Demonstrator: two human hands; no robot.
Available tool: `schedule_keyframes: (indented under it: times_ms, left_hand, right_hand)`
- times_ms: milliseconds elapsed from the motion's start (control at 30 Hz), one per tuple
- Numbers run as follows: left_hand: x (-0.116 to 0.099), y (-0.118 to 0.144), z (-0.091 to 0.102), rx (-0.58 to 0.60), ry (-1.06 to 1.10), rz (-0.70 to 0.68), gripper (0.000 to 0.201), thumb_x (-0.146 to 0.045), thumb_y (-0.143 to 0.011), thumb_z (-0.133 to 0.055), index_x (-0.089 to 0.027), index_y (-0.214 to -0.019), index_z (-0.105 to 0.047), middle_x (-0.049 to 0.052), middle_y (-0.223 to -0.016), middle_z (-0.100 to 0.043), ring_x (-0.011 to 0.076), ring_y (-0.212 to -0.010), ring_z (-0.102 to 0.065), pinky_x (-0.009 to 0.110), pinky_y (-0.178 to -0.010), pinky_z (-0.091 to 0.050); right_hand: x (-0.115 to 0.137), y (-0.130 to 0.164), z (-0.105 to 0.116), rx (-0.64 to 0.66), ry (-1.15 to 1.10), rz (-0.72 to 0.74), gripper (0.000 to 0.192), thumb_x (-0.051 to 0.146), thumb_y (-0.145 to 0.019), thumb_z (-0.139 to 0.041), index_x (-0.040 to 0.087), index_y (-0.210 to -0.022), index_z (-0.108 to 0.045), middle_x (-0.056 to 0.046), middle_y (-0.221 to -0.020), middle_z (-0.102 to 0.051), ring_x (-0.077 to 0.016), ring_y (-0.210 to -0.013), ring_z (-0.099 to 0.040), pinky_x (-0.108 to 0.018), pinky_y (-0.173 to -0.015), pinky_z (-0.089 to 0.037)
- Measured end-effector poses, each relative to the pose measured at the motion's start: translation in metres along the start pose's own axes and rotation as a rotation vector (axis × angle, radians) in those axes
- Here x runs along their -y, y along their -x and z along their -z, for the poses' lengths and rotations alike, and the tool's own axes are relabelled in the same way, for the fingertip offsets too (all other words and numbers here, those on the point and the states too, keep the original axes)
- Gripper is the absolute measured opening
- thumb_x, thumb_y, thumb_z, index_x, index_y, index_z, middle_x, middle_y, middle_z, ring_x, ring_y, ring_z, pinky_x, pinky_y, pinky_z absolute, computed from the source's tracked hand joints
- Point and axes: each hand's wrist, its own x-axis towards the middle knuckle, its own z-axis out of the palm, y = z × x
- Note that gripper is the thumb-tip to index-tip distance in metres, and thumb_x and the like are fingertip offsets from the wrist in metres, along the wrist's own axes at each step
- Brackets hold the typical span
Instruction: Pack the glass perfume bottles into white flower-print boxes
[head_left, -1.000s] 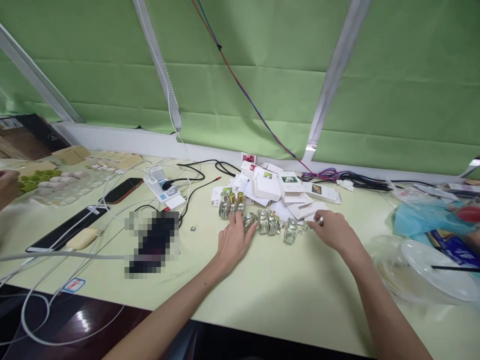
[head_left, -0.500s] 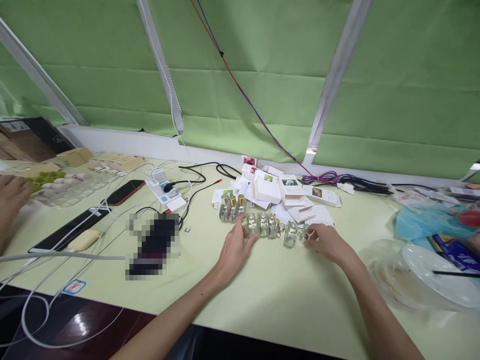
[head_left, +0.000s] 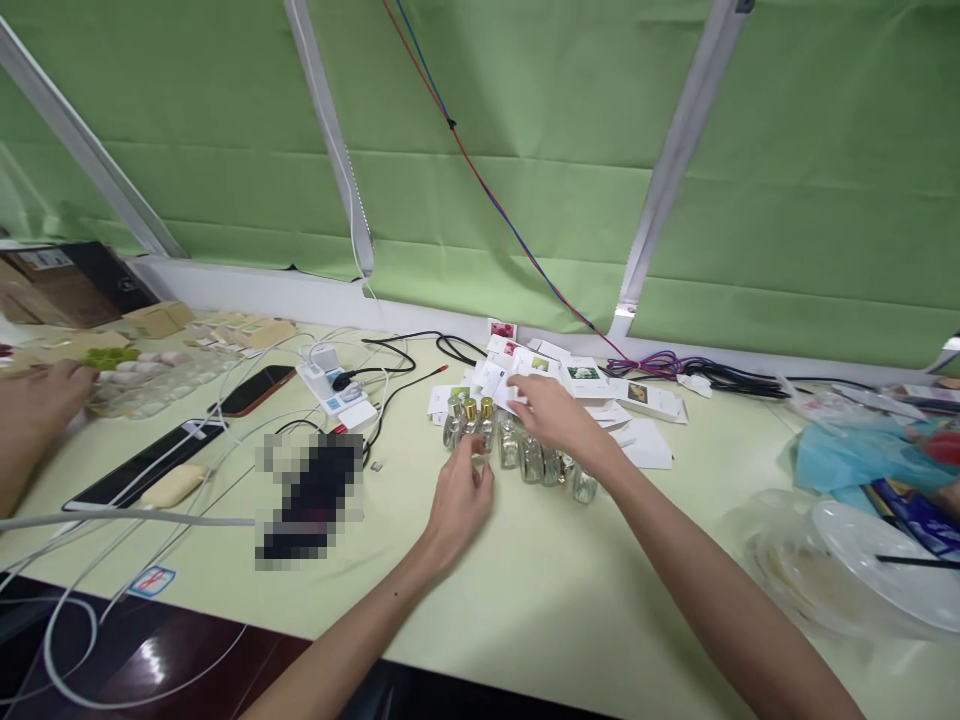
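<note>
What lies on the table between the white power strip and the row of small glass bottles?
In the head view, only black cable crosses between the power strip and glass bottles.

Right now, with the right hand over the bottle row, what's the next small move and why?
Probably lower the right hand onto one uncapped glass bottle in the row below it. It hovers over the row and the white cartons, and whether it holds anything cannot be told. The left hand rests open on the table beside the gold-capped bottles, placed to steady them.
</note>
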Motion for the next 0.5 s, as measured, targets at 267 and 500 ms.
schedule_keyframes:
  times_ms: [267,500]
  left_hand:
    - [-0.003,0.000,0.012,-0.105,-0.117,0.080,0.027,-0.041,-0.095,-0.053,-0.022,-0.114,-0.052,0.006,-0.110,-0.068,0.0206,-0.079,-0.063,0.035,-0.075,-0.047]
    - [-0.011,0.004,0.009,-0.015,-0.246,0.148,0.043,-0.050,-0.093,-0.055,-0.024,-0.126,-0.048,0.010,-0.121,-0.067,0.0298,-0.102,-0.066,0.036,-0.073,-0.046]
  right_hand:
    - [0.017,-0.042,-0.019,0.176,0.036,0.115,0.017,0.021,-0.096,-0.055,0.013,-0.098,-0.070,-0.013,-0.098,-0.071,-0.0214,-0.088,-0.066,-0.027,-0.070,-0.039]
    - [0.025,-0.018,-0.017,0.219,0.008,0.199,0.012,0.019,-0.095,-0.055,0.017,-0.091,-0.066,-0.008,-0.091,-0.070,-0.0174,-0.078,-0.063,-0.025,-0.061,-0.034]
